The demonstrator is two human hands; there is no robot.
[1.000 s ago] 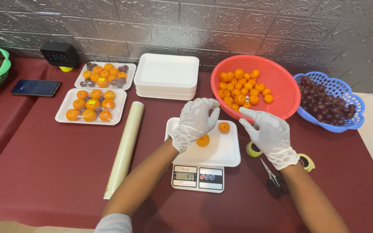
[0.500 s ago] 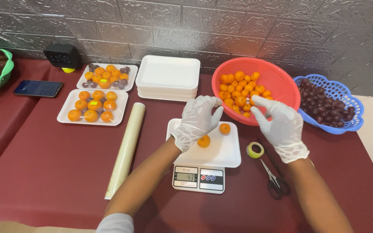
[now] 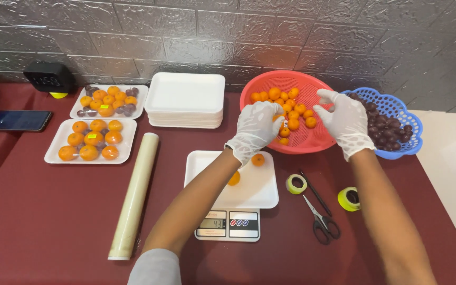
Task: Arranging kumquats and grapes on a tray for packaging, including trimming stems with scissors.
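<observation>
Both my hands wear white gloves. My left hand (image 3: 256, 126) reaches over the near rim of the red basket (image 3: 254, 89), fingers curled among the small oranges (image 3: 291, 108); whether it grips one I cannot tell. My right hand (image 3: 344, 120) hovers over the basket's right side, fingers spread, holding nothing that I can see. Below them a white foam tray (image 3: 259, 187) rests on a digital kitchen scale (image 3: 228, 226), with two small oranges on it, one (image 3: 258, 159) near the far edge, one (image 3: 234, 178) partly behind my left forearm.
A blue basket (image 3: 405, 113) of dark plums stands at the right. A stack of white trays (image 3: 186, 100), two filled fruit trays (image 3: 91, 140), a cling film roll (image 3: 133, 195), scissors (image 3: 320, 216), two tape rolls (image 3: 295, 183), a phone (image 3: 19, 120) and a black clock (image 3: 48, 78) lie around.
Both hands have moved from over the scale's tray up and right to the red basket. The two oranges stay on the tray.
</observation>
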